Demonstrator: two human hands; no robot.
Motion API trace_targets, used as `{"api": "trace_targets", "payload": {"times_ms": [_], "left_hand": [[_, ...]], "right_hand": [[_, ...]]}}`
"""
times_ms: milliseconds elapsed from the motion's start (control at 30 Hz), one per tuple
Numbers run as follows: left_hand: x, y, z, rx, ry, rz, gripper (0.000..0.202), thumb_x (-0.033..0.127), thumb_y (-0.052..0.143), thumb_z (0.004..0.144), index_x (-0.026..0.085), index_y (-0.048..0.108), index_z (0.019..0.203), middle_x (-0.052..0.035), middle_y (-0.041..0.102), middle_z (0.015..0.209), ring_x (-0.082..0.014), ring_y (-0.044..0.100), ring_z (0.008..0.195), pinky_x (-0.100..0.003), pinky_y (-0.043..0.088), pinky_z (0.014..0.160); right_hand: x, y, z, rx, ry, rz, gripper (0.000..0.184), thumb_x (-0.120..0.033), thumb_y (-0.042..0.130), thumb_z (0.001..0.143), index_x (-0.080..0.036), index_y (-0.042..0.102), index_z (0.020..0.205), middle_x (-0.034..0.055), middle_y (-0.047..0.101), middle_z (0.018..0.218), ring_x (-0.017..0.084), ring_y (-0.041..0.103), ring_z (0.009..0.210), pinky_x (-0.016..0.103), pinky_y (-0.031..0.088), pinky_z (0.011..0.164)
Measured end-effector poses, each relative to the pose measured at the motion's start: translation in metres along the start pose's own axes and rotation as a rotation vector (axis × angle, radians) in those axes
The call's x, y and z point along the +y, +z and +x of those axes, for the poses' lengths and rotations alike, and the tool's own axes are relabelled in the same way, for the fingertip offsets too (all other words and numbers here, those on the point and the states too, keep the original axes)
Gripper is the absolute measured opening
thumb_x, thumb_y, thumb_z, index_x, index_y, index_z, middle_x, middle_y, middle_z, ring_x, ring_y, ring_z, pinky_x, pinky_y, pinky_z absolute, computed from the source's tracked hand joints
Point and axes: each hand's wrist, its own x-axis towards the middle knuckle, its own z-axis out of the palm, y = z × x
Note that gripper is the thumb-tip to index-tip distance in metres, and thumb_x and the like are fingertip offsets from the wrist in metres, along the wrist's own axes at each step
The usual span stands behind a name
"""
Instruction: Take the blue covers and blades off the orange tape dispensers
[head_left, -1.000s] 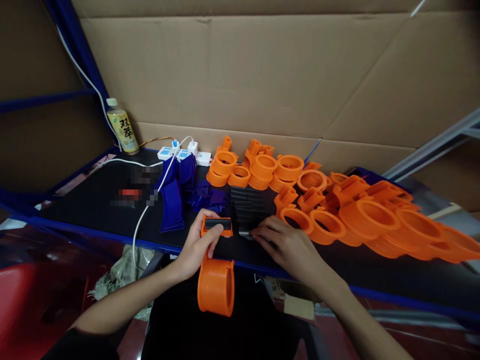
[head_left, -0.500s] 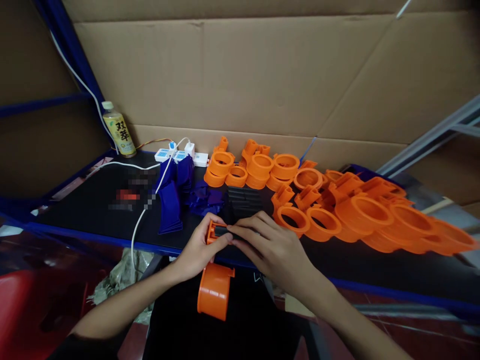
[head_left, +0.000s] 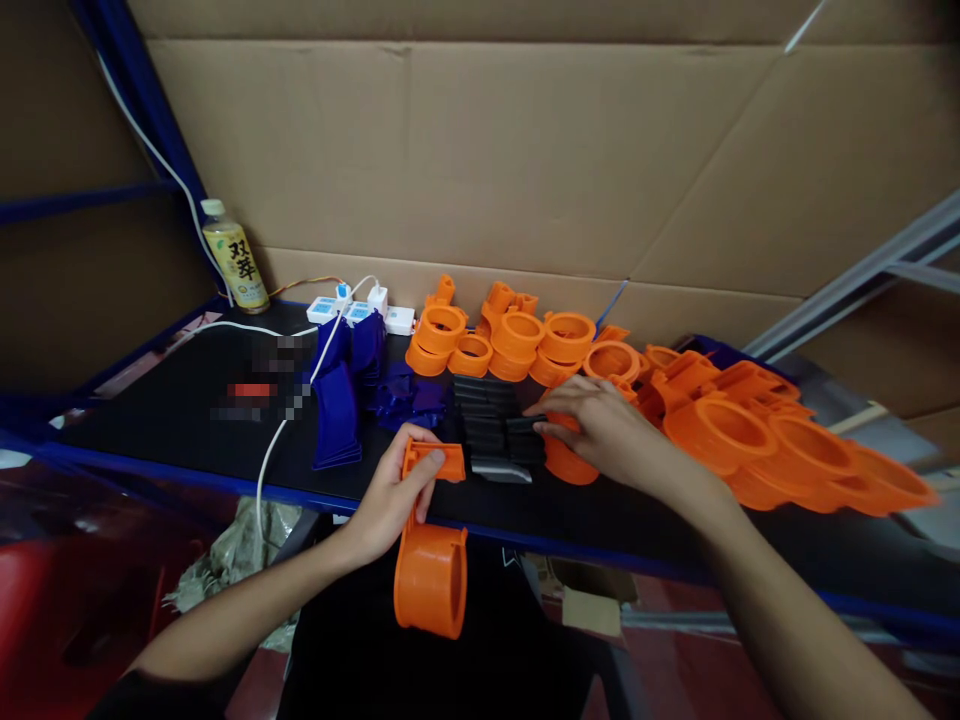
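My left hand (head_left: 405, 485) is closed around the handle end of an orange tape dispenser frame (head_left: 430, 582), above the bench's front edge. The frame's round ring hangs below the fingers, and my thumb presses on its orange upper part. Over the bench, my right hand (head_left: 592, 425) pinches a narrow black plastic piece (head_left: 526, 424) at its fingertips. That piece lies over the right side of a group of black plastic pieces (head_left: 487, 425). Behind and under the right hand stand orange frames, partly hidden by it.
More orange frames (head_left: 724, 432) crowd the right and back of the bench. Blue plastic pieces (head_left: 337, 415) stand to the left. A white power strip (head_left: 400, 320), a white cable (head_left: 262, 470) and a drink bottle (head_left: 236, 258) are farther back and left.
My right hand has left the dispenser frame and moved right to the black pieces. The dark strip seen at the frame's upper part no longer shows there. My left hand keeps its hold.
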Motion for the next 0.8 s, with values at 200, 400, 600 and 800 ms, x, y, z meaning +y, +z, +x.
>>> {"api": "trace_targets", "payload": {"times_ms": [200,400,600,800], "left_hand": [[-0.001,-0.001,0.0,-0.003,0.004,-0.008,0.026,0.045,0.057,0.094,0.021,0.05,0.102,0.0092,0.05,0.051,-0.0076,0.038,0.037,-0.022,0.03,0.044],[-0.003,0.0,0.001,-0.02,0.025,-0.07,0.023,0.04,0.052,0.096,0.019,0.05,0.104,-0.0015,0.07,0.081,-0.0056,0.042,0.04,-0.022,0.034,0.044],[-0.008,0.003,0.0,0.097,0.14,-0.213,0.032,0.049,0.051,0.097,0.021,0.048,0.111,-0.0048,0.071,0.094,-0.0095,0.057,0.052,-0.026,0.047,0.055],[-0.012,0.0,0.001,0.014,0.219,-0.311,0.048,0.058,0.054,0.093,0.021,0.051,0.123,-0.0146,0.064,0.126,-0.0265,0.066,0.104,-0.04,0.054,0.083]], "right_hand": [[0.001,0.012,0.003,-0.022,0.0,0.057,0.023,-0.029,0.057,0.095,-0.023,0.074,0.109,0.005,0.073,0.107,0.022,0.063,0.1,0.043,0.044,0.094],[-0.006,0.009,0.001,0.034,0.01,0.103,0.024,-0.029,0.056,0.096,-0.021,0.074,0.11,0.0066,0.073,0.104,0.022,0.064,0.098,0.044,0.046,0.096],[-0.091,-0.024,-0.031,-0.006,0.012,0.348,0.044,-0.046,0.056,0.096,-0.028,0.059,0.136,0.0041,0.065,0.129,0.02,0.06,0.117,0.036,0.049,0.101],[-0.15,-0.027,-0.046,-0.078,0.042,0.301,0.067,-0.045,0.069,0.084,-0.028,0.046,0.145,0.0062,0.057,0.138,0.023,0.06,0.118,0.037,0.053,0.097]]}}
